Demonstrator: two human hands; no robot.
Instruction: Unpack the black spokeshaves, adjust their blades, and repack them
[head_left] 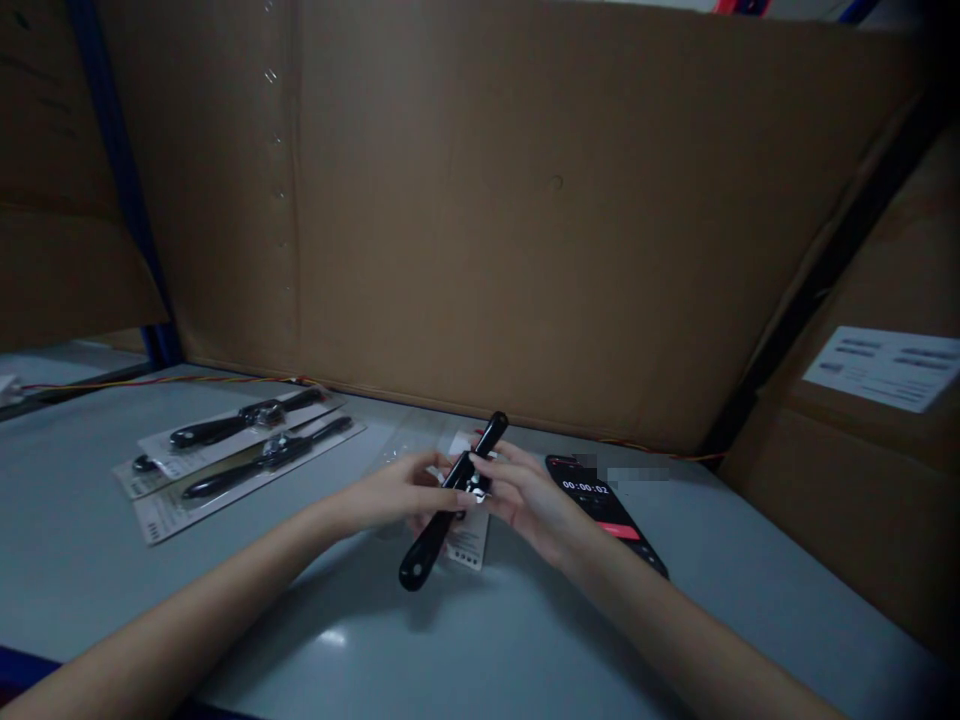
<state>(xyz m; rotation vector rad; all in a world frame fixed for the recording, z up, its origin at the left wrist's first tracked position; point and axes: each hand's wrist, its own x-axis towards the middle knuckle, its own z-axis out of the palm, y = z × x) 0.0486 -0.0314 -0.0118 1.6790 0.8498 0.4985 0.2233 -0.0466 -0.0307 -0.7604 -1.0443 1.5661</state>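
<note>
A black spokeshave [426, 552], with a long handle at each end and shiny metal parts in its middle, is held tilted above the table. My left hand [401, 490] grips its middle from the left, the thumb near the metal parts. My right hand [529, 495] closes on the same middle section from the right, fingers at the metal parts. Under the hands lies a white printed card [471, 552] with clear plastic packaging [401, 447] beside it. Some of the fingers are hidden behind the spokeshave.
Several carded spokeshaves [266, 465] in clear packaging overlap on the grey table [360, 640] at the left. A phone [611, 515] showing a running timer lies by my right forearm. Cardboard walls [487, 230] enclose the back and sides. Thin wires [202, 379] run along the back edge.
</note>
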